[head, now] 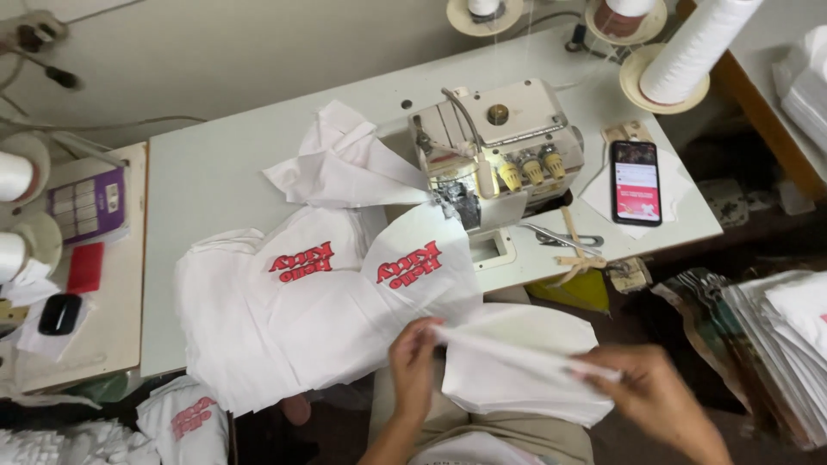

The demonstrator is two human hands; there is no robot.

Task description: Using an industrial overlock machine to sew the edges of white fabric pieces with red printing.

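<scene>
Across the white desk (215, 181) lay printed white fabric pieces (293, 319); at 1 o'clock sat a sewing machine (500, 146). At 6 o'clock, left hand (413, 357) and right hand (646, 392) fingers pinched a white fabric panel (517, 362) taut.

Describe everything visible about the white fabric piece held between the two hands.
The white woven-looking fabric piece is curved along its outer edge and appears folded into layers, with no print showing. It is stretched almost level over the person's lap, in front of the white sewing table. The left hand pinches its left end and the right hand grips its right end, pulling the top edge taut.
</scene>
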